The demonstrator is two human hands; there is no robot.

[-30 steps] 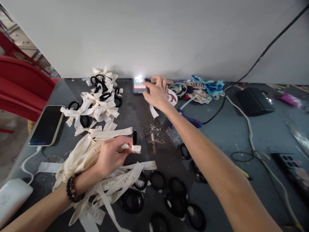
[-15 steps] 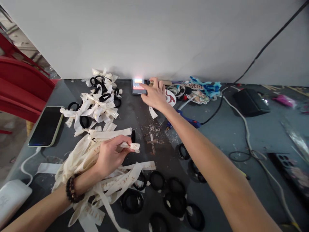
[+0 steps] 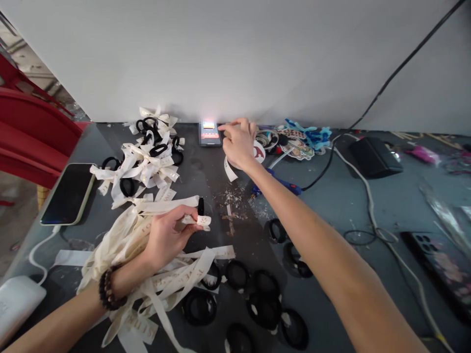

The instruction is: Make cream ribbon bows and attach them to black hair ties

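My left hand [image 3: 170, 236], with a beaded bracelet at the wrist, pinches a folded cream ribbon [image 3: 203, 220] printed with letters. A black hair tie [image 3: 200, 206] stands on edge just behind the pinch. Under that hand and forearm lies a heap of long cream ribbons [image 3: 117, 234]. My right hand [image 3: 240, 143] reaches to the back of the table, index finger stretched toward the right edge of a small phone [image 3: 210, 136] with a lit screen; whether it touches is unclear. Its other fingers are loosely bent, and I see nothing held in them.
Bow-tied hair ties [image 3: 149, 157] are piled at the back left. Several black hair ties [image 3: 237, 274] lie at the front. A blue glue gun [image 3: 283, 184] rests beyond my right forearm. A larger phone [image 3: 68, 193] is cabled to a white power bank [image 3: 20, 306].
My right hand has drawn back slightly to the right, its index finger moving off the small phone's screen to the edge. My left hand keeps its pinch on the ribbon.
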